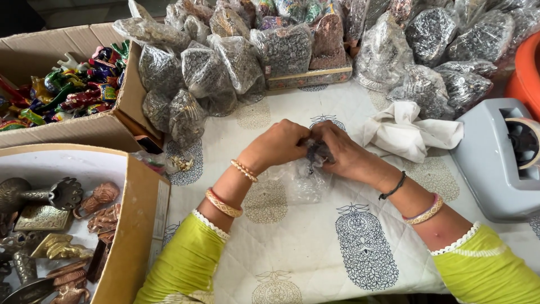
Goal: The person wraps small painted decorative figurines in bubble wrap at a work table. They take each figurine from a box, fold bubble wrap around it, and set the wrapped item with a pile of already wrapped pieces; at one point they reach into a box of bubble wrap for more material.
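My left hand (277, 144) and my right hand (344, 153) meet at the middle of the quilted white cloth (292, 247). Together they grip a small dark metal figure (316, 153) that sits at the mouth of a clear plastic bag (301, 183). The bag hangs down below my hands and lies on the cloth. My fingers hide most of the figure. Both wrists wear bangles, and the sleeves are lime green.
A heap of bagged dark figures (315, 50) fills the far side. A crumpled white cloth (408, 132) and a grey tape dispenser (500, 155) lie at right. At left stand a cardboard box of coloured figures (67, 84) and a box of metal figures (62, 225).
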